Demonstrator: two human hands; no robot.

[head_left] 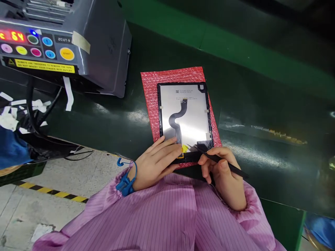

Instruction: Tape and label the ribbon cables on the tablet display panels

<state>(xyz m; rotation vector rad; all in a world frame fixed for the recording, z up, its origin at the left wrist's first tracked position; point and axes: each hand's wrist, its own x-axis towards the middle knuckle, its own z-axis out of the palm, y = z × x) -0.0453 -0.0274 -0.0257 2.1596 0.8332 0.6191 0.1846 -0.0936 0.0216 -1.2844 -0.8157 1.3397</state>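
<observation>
A tablet display panel with a silver back and black frame lies on a sheet of red bubble wrap. A dark curved ribbon cable runs down its back towards a small yellow tab near the lower edge. My left hand rests flat on the panel's lower left, fingers stretched out over the cable's lower end. In my right hand are slim black tweezers, held between thumb and fingers. Their tip points at the panel's lower right, by a dark patch; whether it touches cannot be seen.
A grey tape dispenser with lit buttons stands at the left of the dark green bench. A white tape strip hangs from it. Tape scraps and black cables lie below. A clear strip lies at right.
</observation>
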